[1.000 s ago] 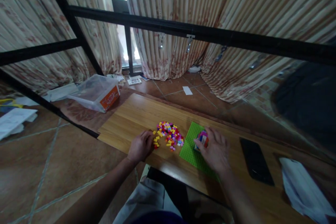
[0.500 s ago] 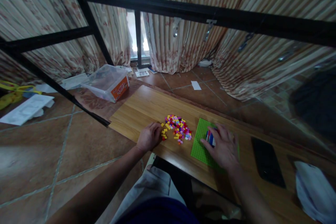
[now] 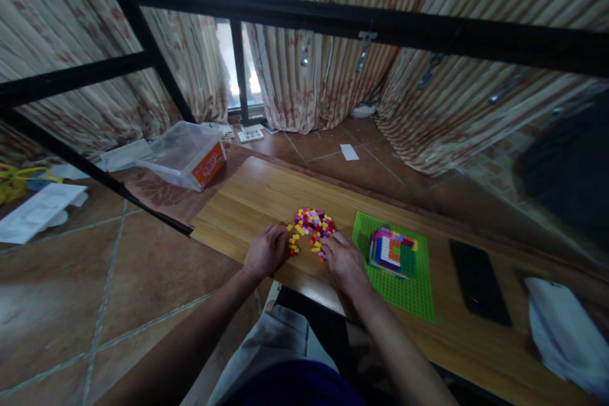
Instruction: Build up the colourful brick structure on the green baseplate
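Note:
Small plastic building bricks in many colours lie in a loose pile on the wooden board. My left hand rests at the pile's left side, beside a few yellow bricks. Its fingers are bent together in a pinch; whatever is between them is hidden. My right hand reaches over the pile's right edge, fingers apart and their tips among the bricks. On a green studded baseplate stands a low block built of bricks, with white, orange, blue, green and pink on its top. Neither hand touches it.
Right of the baseplate lies a black phone-like slab, then a white bundle. A clear plastic box with an orange label stands beyond the board's left end. Black metal bars cross in front of striped curtains.
My right hand has left the brick block on the baseplate and moved left to the loose pile, uncovering the block. My left hand stays nearly where it was. The view has shifted slightly.

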### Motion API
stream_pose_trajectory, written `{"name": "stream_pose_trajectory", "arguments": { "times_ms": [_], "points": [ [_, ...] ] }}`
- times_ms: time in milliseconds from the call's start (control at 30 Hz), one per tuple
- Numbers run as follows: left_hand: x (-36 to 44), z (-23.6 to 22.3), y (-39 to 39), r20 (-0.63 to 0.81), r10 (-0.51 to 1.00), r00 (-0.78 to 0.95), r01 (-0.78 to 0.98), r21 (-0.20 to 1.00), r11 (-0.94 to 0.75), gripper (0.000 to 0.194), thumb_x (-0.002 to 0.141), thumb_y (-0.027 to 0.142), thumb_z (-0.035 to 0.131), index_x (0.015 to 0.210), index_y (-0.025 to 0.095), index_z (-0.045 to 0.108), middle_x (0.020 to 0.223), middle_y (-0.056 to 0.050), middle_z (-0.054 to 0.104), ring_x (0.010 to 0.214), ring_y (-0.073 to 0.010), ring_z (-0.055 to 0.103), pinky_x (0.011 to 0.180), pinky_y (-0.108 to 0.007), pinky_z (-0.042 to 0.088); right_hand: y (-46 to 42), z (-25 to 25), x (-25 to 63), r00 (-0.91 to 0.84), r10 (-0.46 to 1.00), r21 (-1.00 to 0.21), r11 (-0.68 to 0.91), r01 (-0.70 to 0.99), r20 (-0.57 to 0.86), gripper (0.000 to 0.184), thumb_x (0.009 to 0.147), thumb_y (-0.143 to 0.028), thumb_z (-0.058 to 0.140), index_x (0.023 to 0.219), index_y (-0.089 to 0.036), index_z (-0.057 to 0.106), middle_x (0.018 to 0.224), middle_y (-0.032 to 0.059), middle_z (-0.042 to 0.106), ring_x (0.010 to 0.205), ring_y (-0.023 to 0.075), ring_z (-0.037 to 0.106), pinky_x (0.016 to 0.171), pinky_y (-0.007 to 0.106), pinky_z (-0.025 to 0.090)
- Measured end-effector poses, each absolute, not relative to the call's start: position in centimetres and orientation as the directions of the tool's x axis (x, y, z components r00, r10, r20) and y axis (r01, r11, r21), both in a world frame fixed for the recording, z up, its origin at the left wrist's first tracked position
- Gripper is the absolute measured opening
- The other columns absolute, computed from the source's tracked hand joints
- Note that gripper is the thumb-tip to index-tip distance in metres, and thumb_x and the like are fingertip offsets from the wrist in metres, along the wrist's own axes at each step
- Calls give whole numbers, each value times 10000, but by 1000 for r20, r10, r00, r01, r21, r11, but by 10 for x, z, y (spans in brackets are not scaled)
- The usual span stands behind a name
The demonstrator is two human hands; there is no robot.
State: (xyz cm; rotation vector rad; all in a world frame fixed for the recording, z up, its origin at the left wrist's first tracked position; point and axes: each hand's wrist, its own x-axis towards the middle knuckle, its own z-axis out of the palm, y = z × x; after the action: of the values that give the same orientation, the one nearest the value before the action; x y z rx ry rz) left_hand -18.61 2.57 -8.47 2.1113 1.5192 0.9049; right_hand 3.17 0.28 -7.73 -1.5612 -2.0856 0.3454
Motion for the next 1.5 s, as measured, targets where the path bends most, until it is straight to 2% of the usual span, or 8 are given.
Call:
{"name": "stream_pose_trajectory", "arguments": {
  "times_ms": [167, 333, 533, 667, 933, 1300, 1400, 1500],
  "points": [
    [-187, -86, 28, 268, 942, 204, 716, 615, -330, 196, 946, 267, 441, 931, 216, 629, 912, -41, 681, 841, -170, 648, 761, -283, 496, -10, -60, 32, -94, 962, -610, 237, 756, 257, 231, 942, -221, 480, 859, -244, 695, 908, 45, 685, 873, 189, 626, 826, 317, 486],
    [-189, -87, 28, 273, 938, 211, 720, 606, -338, 201, 947, 307, 443, 933, 225, 626, 925, -35, 690, 850, -171, 659, 760, -276, 500, -38, -40, 57, 148, 944, -743, 128, 657, 294, 215, 944, -322, 514, 916, -240, 710, 920, 33, 721, 847, 176, 663, 786, 305, 505],
    [-190, -87, 31, 291, 932, 215, 723, 595, -352, 217, 943, 324, 439, 938, 223, 631, 894, -39, 692, 815, -181, 666, 726, -280, 503, -53, -34, 125, 507, 783, -816, 1, 578, 360, 239, 862, -413, 609, 857, -203, 724, 916, 65, 707, 876, 212, 660, 765, 337, 515],
    [-191, -89, 32, 279, 935, 221, 723, 596, -349, 230, 945, 328, 436, 921, 216, 635, 883, -38, 686, 801, -180, 660, 721, -282, 496, -47, -40, 153, 625, 686, -827, -61, 559, 372, 269, 803, -436, 664, 799, -177, 737, 927, 85, 676, 872, 214, 643, 744, 341, 514],
    [-191, -91, 32, 279, 936, 213, 724, 598, -343, 239, 944, 337, 431, 947, 213, 635, 934, -50, 695, 849, -188, 663, 756, -295, 504, -42, -59, 158, 728, 624, -902, -83, 425, 286, 319, 751, -468, 710, 807, -156, 743, 947, 91, 658, 884, 222, 637, 752, 358, 513],
    [-189, -86, 32, 307, 928, 211, 719, 595, -360, 235, 936, 346, 441, 935, 219, 639, 912, -48, 698, 827, -186, 669, 748, -293, 513, -28, -63, 166, 570, 721, -748, -110, 655, 393, 327, 813, -481, 616, 818, -179, 740, 1039, 118, 653, 976, 245, 605, 851, 407, 479],
    [-188, -85, 31, 302, 930, 208, 720, 597, -354, 231, 933, 342, 439, 945, 223, 637, 923, -48, 701, 832, -185, 672, 743, -288, 516, -26, -65, 169, 584, 719, -764, -117, 635, 376, 335, 795, -487, 629, 820, -171, 738, 1039, 128, 658, 978, 251, 608, 812, 395, 490],
    [-189, -86, 31, 296, 933, 205, 721, 599, -348, 233, 930, 346, 443, 945, 220, 639, 930, -49, 701, 839, -187, 671, 736, -286, 514, -23, -67, 170, 638, 708, -832, -130, 540, 303, 345, 753, -488, 663, 842, -163, 734, 994, 119, 678, 934, 243, 620, 757, 373, 503]
  ]
}}
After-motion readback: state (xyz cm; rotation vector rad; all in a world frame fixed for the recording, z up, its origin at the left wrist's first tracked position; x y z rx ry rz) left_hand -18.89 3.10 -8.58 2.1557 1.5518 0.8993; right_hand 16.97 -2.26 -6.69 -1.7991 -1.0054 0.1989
